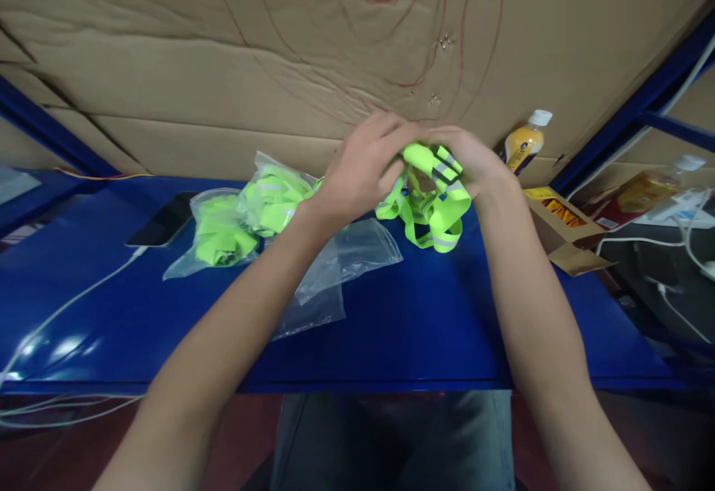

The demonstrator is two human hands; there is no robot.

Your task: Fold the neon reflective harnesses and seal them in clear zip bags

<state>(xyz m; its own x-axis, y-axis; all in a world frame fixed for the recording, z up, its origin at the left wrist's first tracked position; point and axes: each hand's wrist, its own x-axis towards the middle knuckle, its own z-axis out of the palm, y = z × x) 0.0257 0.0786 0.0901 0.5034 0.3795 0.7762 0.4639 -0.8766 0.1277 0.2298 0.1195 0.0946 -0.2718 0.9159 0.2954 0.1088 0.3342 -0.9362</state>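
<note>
Both my hands meet above the back of a blue table (pixel 424 327). My left hand (pixel 360 167) and my right hand (pixel 466 156) are closed on a bundle of neon-green straps with grey reflective bands (pixel 433 211). Loops of the straps hang down below my fingers and touch the table. Just left of my left wrist lie clear plastic bags packed with more green straps (pixel 246 215). An empty clear bag (pixel 346 260) lies flat under my left forearm.
A dark phone (pixel 161 221) with a white cable (pixel 67 305) lies at the left. A yellow drink bottle (pixel 525 144) leans on the cardboard wall (pixel 223 66) behind. An open cardboard box (pixel 561 226) and cables (pixel 675 252) sit at the right.
</note>
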